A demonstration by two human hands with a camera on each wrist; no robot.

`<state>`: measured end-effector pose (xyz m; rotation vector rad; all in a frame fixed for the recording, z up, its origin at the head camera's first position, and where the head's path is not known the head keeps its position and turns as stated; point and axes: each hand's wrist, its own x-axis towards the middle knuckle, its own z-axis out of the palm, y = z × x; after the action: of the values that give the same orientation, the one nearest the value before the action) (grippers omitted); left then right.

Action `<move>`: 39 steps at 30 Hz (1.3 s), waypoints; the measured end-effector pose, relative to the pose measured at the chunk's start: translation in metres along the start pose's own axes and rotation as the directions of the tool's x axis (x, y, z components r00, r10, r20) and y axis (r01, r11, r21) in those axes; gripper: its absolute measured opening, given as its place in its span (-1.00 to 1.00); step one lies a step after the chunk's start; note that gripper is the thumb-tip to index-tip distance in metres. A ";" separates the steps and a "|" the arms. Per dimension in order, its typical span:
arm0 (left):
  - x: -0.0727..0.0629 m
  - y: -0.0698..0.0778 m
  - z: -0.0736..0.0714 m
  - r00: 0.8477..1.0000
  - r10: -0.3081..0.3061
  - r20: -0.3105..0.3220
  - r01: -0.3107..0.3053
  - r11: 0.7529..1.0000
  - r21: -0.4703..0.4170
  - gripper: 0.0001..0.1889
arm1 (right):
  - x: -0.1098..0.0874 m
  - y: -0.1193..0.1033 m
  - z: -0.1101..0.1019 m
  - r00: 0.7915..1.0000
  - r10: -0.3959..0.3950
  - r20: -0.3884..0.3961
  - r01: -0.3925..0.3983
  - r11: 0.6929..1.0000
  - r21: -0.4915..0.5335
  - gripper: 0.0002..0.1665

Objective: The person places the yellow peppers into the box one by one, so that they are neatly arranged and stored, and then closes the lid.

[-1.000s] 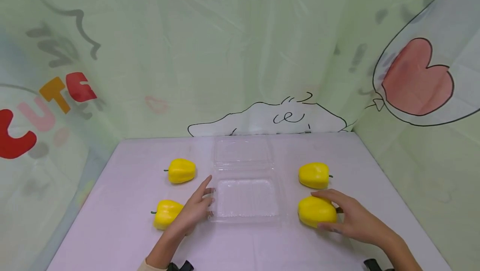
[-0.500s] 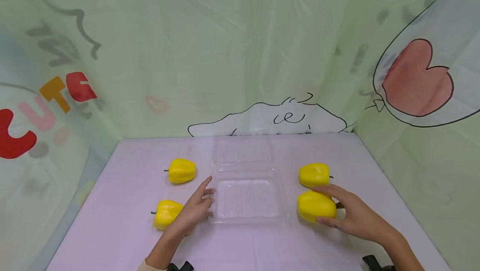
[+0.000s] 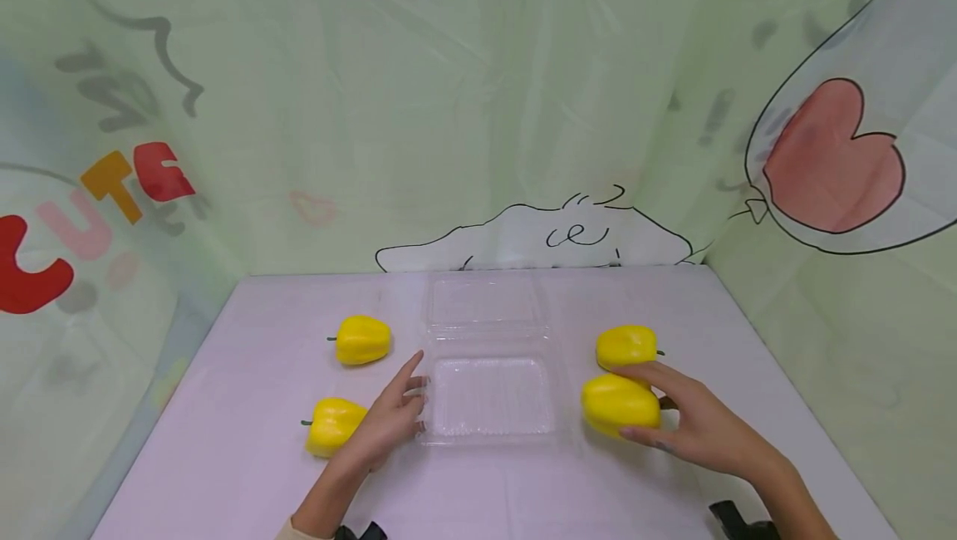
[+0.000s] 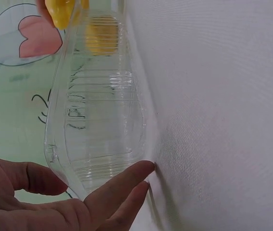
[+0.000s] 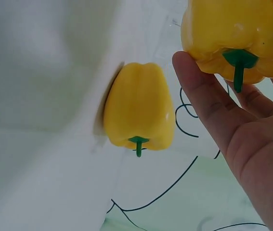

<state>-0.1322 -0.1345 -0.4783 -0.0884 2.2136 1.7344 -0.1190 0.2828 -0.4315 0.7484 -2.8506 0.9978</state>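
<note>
My right hand grips a yellow bell pepper between thumb and fingers, lifted off the table. Its green stem points back toward the palm in the right wrist view. Another yellow bell pepper lies on the table just beyond it. A clear plastic clamshell box stands in the middle, its lid folded back flat. Against the box's left side rests my left hand, fingers fairly straight; in the left wrist view the fingertips touch the wall low down, near the table.
Two more yellow bell peppers lie at the left: one farther back, the other partly behind my left forearm. The light table ends at a printed green curtain at the back and sides.
My right hand has raised the near right bell pepper off the table and carried it slightly left toward the box. My left hand has stayed at the box's side.
</note>
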 end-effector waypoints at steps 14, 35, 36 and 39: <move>0.001 -0.001 0.002 1.000 0.003 0.003 -0.003 1.000 0.019 -0.28 | 0.014 -0.012 0.006 0.999 0.024 0.030 -0.024 1.000 0.001 -0.16; -0.001 -0.001 0.002 1.000 0.006 0.000 -0.006 1.000 0.010 -0.28 | 0.030 -0.023 0.012 0.998 0.034 0.058 -0.035 0.999 0.008 -0.16; -0.002 -0.001 0.002 1.000 0.007 0.001 -0.007 1.000 0.008 -0.27 | 0.030 -0.023 0.012 0.998 0.034 0.061 -0.035 0.999 0.012 -0.16; -0.003 0.000 0.002 1.000 0.006 0.007 -0.006 1.000 0.007 -0.25 | 0.032 -0.023 0.014 0.998 0.022 0.065 -0.024 1.000 0.021 -0.16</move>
<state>-0.1293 -0.1331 -0.4781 -0.0737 2.2173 1.7275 -0.1346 0.2449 -0.4236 0.7655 -2.9142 1.0271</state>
